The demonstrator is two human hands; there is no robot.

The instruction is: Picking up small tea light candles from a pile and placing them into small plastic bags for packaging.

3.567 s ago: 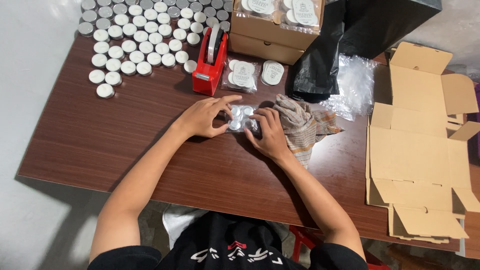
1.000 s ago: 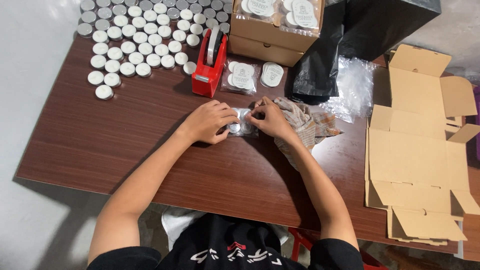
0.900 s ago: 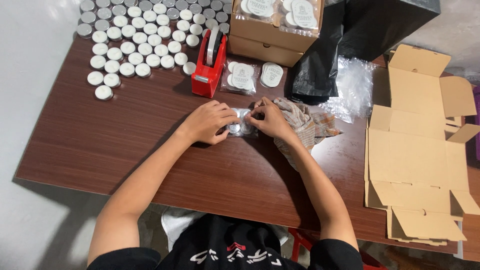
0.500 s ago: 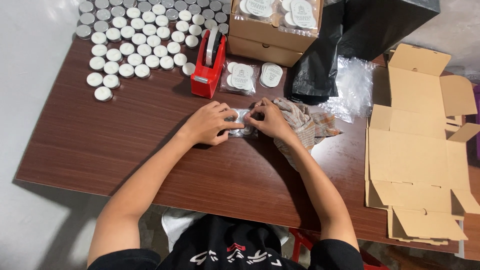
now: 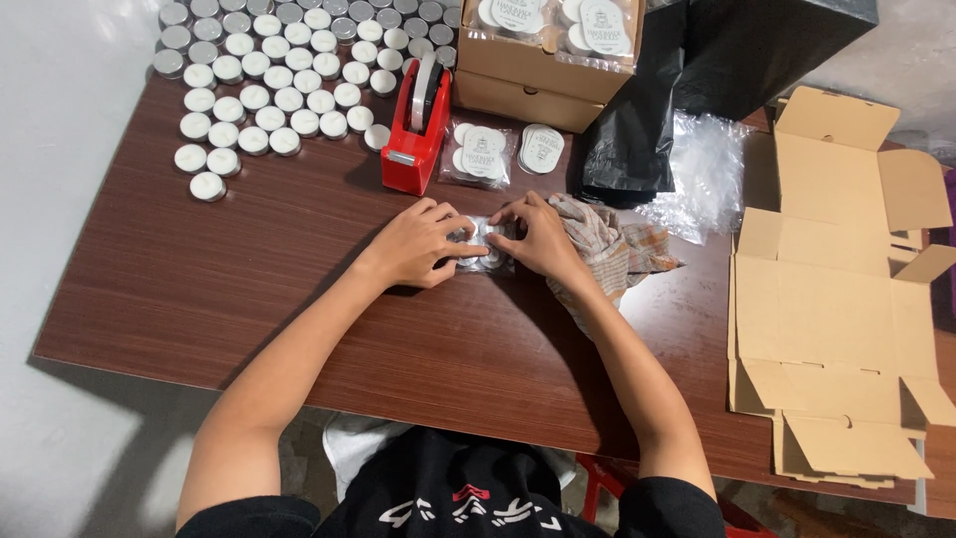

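Note:
Both of my hands press on a small clear plastic packet of round white tealights (image 5: 485, 242) lying on the brown wooden table (image 5: 199, 289). My left hand (image 5: 418, 242) grips its left side with curled fingers. My right hand (image 5: 538, 234) holds its right side, fingertips on top. Most of the packet is hidden under my fingers. A checked cloth (image 5: 617, 249) lies just right of my right hand.
A red tape dispenser (image 5: 416, 134) stands behind my hands. Two sealed packets (image 5: 508, 151) lie beside it. Several loose tealights (image 5: 269, 70) fill the far left. A cardboard box of packets (image 5: 548, 50), black bag (image 5: 637, 120), clear plastic (image 5: 707, 169) and flat open carton (image 5: 846, 289) sit on the right.
My hands have closed in over the packet and pressed it flatter; earlier my right hand lay further over the cloth. Since about a second ago almost nothing has moved.

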